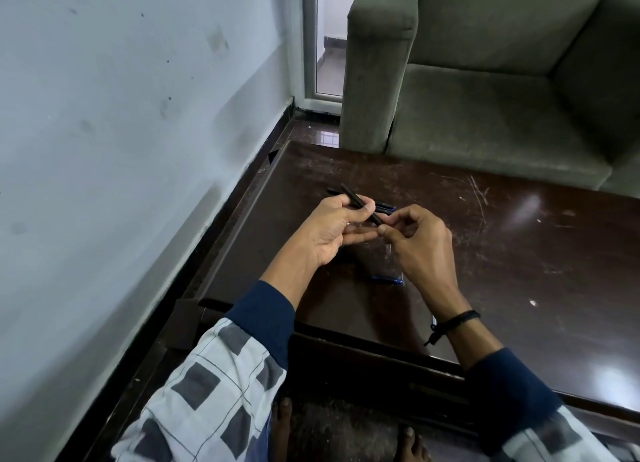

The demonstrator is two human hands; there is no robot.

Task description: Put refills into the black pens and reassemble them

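Note:
My left hand (334, 228) grips a black pen barrel (349, 194) that slants from upper left down to lower right above the dark wooden table (502, 254). My right hand (417, 243) pinches the barrel's lower end (378, 221) with thumb and fingertips; what it holds there is too small to tell. More pens (384, 206), black with blue ends, lie on the table just behind the hands. A blue pen piece (386, 279) lies on the table below my right hand, and a clear thin part (388, 248) shows beside that hand.
A grey wall (121, 150) runs close along the table's left side. A green-grey sofa (485, 81) stands against the table's far edge. The table's front edge (363, 340) is near my sleeves, and my bare feet (284, 427) show on the floor beneath.

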